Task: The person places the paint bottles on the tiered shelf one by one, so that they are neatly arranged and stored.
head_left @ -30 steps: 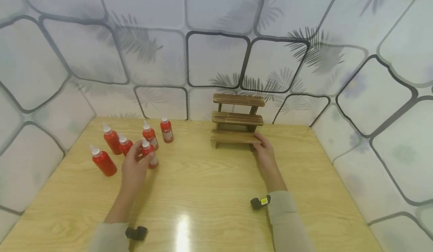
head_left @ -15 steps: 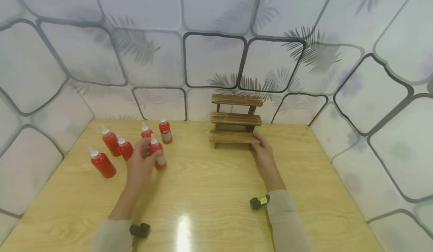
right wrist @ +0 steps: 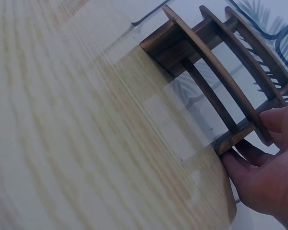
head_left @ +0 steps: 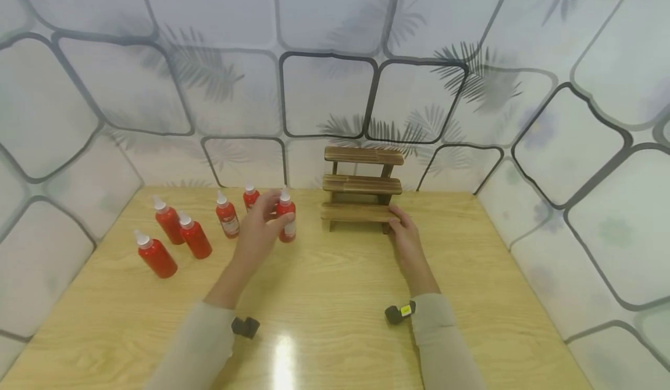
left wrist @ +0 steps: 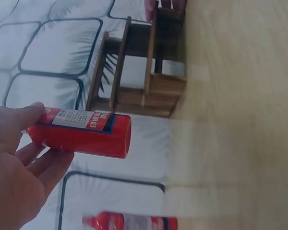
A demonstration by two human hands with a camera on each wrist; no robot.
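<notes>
My left hand point(head_left: 257, 227) pinches a red squeeze bottle point(left wrist: 86, 133) with a white pointed cap, thumb on one side and fingers on the other. In the left wrist view the bottle's base is above the tabletop. To its right stands a small three-tier wooden step shelf point(head_left: 362, 184), close to the back wall. My right hand point(head_left: 406, 236) grips the right end of the shelf's lowest step. The right wrist view shows the thumb point(right wrist: 273, 120) on the step and fingers curled beneath it.
More red bottles stand on the left of the table: one point(head_left: 157, 257) at the front, others point(head_left: 195, 238) behind it, and one point(head_left: 251, 197) partly hidden by my left hand. A patterned wall point(head_left: 235, 88) encloses the wood-grain table point(head_left: 324, 303).
My left hand has carried its bottle to the right and away from me, off from the other bottles toward the shelf. My right hand stays at the shelf's lowest step.
</notes>
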